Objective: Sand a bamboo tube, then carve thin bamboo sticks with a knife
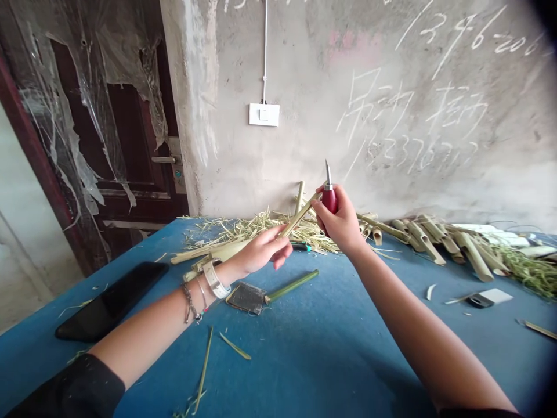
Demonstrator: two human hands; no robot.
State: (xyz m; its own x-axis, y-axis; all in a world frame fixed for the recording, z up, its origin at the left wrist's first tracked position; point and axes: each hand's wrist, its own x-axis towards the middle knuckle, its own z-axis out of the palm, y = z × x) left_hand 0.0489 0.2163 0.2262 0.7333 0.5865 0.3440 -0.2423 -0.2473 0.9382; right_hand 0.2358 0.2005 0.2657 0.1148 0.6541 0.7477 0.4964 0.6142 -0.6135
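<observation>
My right hand (339, 217) is closed around the red handle (329, 200) of a small carving knife, its metal blade (328, 172) pointing up. The same fingers also pinch the upper end of a narrow bamboo strip (300, 217). The strip slants down to my left hand (266, 249), where its lower end lies between thumb and forefinger; the other fingers are loosely bent. Below the left hand, a dark flat block (247, 298) lies on the blue table (331, 354), with a green bamboo stick (293, 286) against it.
Bamboo shavings (243, 226) are heaped along the wall. Split bamboo pieces (426, 235) and green fibres (522, 267) lie at the right, near a black-and-white tool (489, 298). A black phone-like slab (111, 302) is at the left. Thin slivers (235, 346) lie in front.
</observation>
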